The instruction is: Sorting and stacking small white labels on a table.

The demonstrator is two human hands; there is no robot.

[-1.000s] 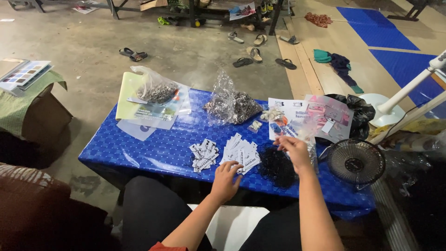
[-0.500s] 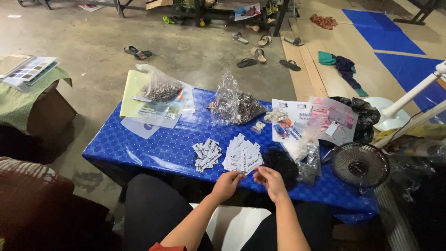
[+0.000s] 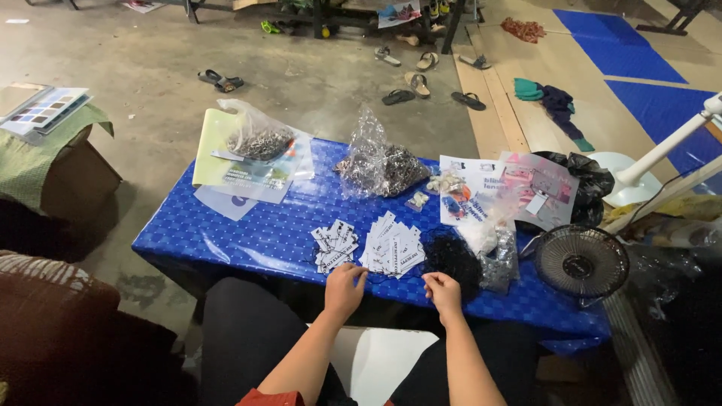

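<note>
Blue patterned cloth covers the low table, and both hands rest at its near edge; the left hand lies knuckles-up with fingers curled loosely, its fingertips just at the front of the fanned stack of white printed tags; whether it pinches anything I cannot tell, as the fingers hide their own tips. The right hand is likewise half closed, thumb and forefinger drawn together beside the heap of black cords, touching its near edge — a thin dark strand seems to run between the two hands, too fine to be sure of.

A smaller pile of white tags lies just left of the fanned stack; behind them stands a clear bag of dark metal pieces, and to the far left another clear bag sits on yellow and white printed sheets. A small clear bag leans just right of the cords, and a small black fan lies on the table's right end.

Against the earlier frames, the right hand has come back from the bags at the right — a second ago it was raised over them — and now sits low near the left hand; the left hand has barely shifted.
</note>
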